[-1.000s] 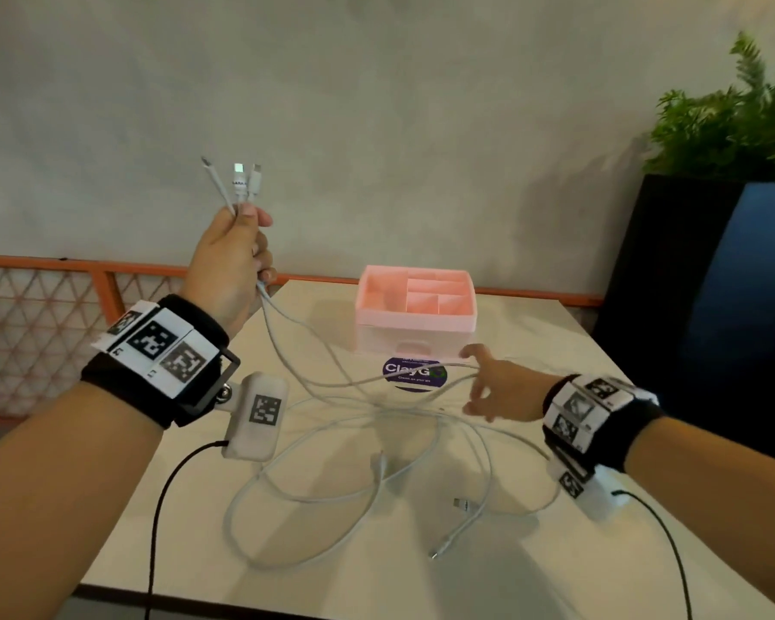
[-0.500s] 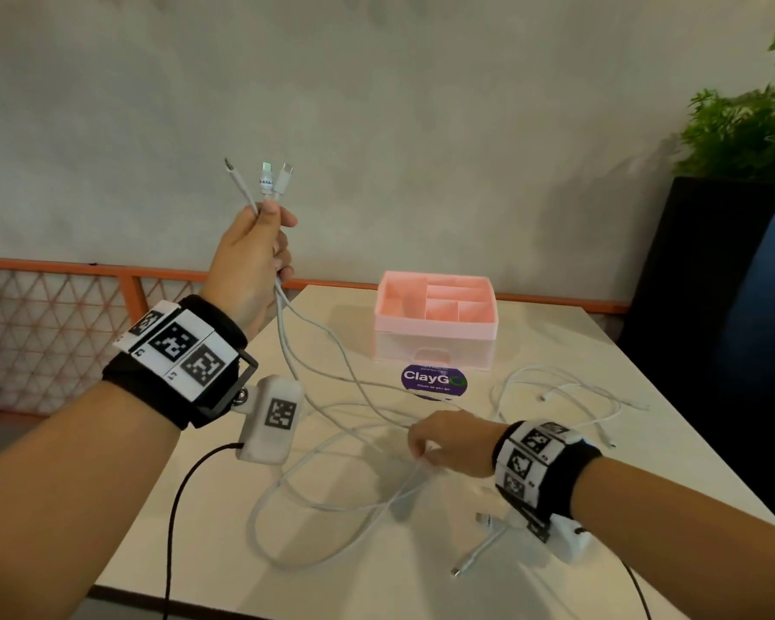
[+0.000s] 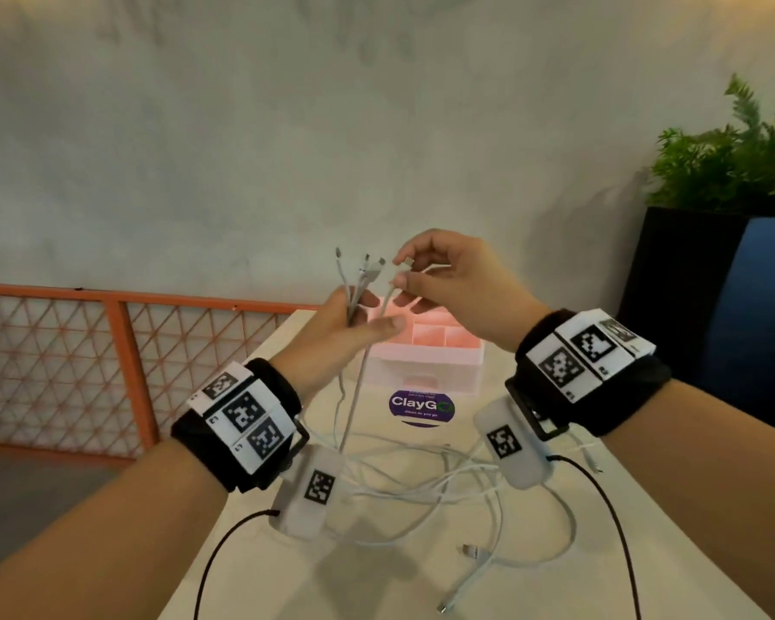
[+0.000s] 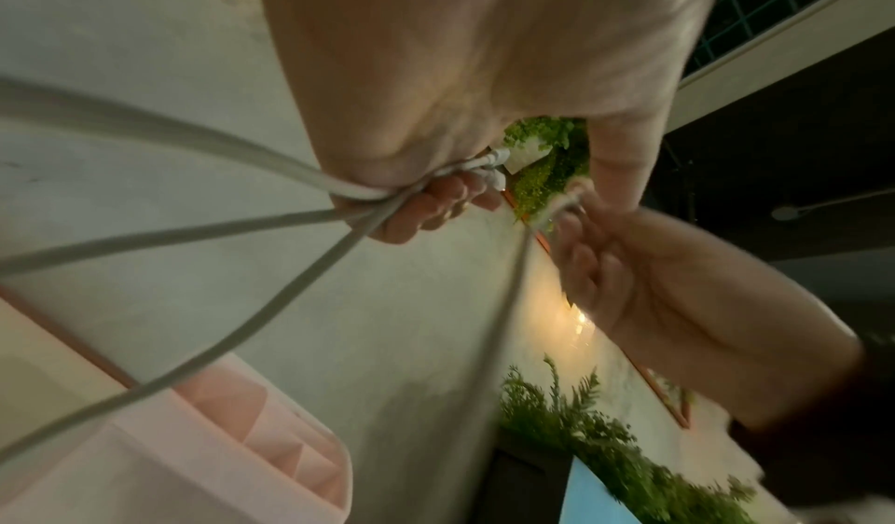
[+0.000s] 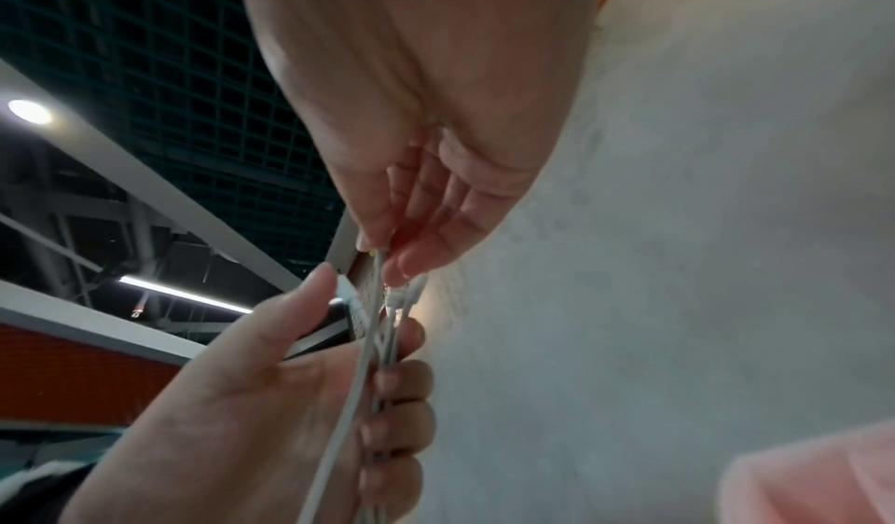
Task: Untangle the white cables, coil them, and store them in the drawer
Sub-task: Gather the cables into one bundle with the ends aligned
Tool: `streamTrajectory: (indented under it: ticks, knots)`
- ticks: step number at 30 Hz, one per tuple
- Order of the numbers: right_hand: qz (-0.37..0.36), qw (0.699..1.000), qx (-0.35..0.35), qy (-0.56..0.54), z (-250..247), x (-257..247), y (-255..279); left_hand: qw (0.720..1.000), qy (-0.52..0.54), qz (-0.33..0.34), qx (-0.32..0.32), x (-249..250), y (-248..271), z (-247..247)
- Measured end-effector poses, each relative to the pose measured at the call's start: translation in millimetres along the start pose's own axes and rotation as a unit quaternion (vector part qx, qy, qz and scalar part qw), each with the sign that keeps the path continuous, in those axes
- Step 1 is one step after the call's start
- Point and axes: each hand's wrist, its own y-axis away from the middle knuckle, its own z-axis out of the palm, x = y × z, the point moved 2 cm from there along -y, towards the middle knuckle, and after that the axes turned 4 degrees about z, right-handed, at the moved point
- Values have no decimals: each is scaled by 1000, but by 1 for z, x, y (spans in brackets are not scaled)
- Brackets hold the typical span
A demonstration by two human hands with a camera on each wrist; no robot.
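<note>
Above the pale counter, the left hand grips a bundle of thin white charging cables, plug ends up. The right hand pinches one more white cable end just beside that bundle, on its right (its length hanging almost straight down to the tangle below). The next move likely tucks it leftward into the left fist. The pink plastic drawer organiser stands behind, on the counter.

Tangled white cables sprawl before the open-topped pink drawer.
</note>
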Motion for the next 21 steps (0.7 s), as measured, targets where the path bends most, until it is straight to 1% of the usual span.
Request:
streamTrajectory:
  ticks: [2, 3, 5, 7, 8, 10, 11, 12, 15, 18, 21]
  knots:
    - [-14, 999, 10, 31, 7, -4, -5, 998, -64, 28, -9, 3, 3, 10]
    - [-27, 997, 30, 62, 9, -4, -6, 996, -83, 38, -7, 5, 4, 14]
    - [-54, 986, 79, 135, 11, 0, -8, 997, -65, 43, -4, 8, 7, 17]
    - [-49, 982, 100, 151, 13, 6, -8, 999, -26, 33, 0, 7, 9, 16]
    - [-31, 986, 90, 134, 14, 9, -7, 999, -13, 30, -1, 8, 9, 16]
    - [13, 998, 39, 50, 20, 9, -5, 999, -8, 31, -14, 9, 10, 16]
    - [26, 1000, 13, 7, 22, 7, -3, 999, -14, 29, -21, 9, 10, 16]
    - [28, 1000, -2, -13, 24, 5, -3, 999, -18, 26, -29, 10, 10, 17]
    - [11, 1000, 4, 12, 28, -2, -2, 999, -4, 7, -40, 10, 9, 19]
    - [30, 999, 27, 19, 31, -1, -5, 999, 18, -17, -33, 8, 9, 18]
    - [37, 998, 20, 38, 32, 2, -5, 999, 23, -30, -26, 5, 8, 16]
